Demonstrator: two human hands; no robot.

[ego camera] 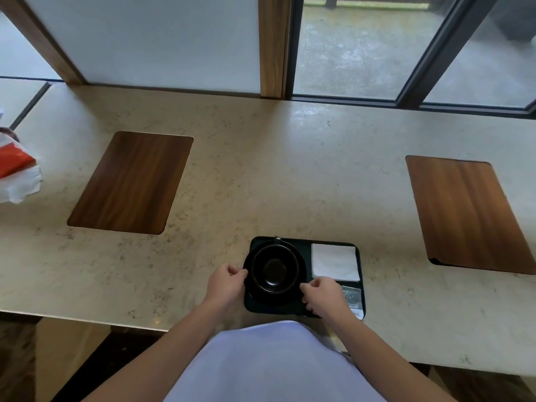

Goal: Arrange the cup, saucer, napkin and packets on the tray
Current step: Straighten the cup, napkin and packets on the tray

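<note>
Your left hand (226, 281) and right hand (322, 297) pinch opposite edges of the saucer (301, 274), fingers curled, apparently to centre the cup (275, 268) beside the napkin (335, 262) on the tray (359, 256).

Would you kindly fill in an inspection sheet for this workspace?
Surface: pale stone counter with two inset wood panels.
Job's things: black cup on saucer at tray left; napkin at far right; packets near right, partly hidden.
Clutter: red-and-white wrapper at far left.
Grippers: left hand and right hand pinch the saucer's rim.
Cables: nothing seen.
Surroundings: window behind.
</note>
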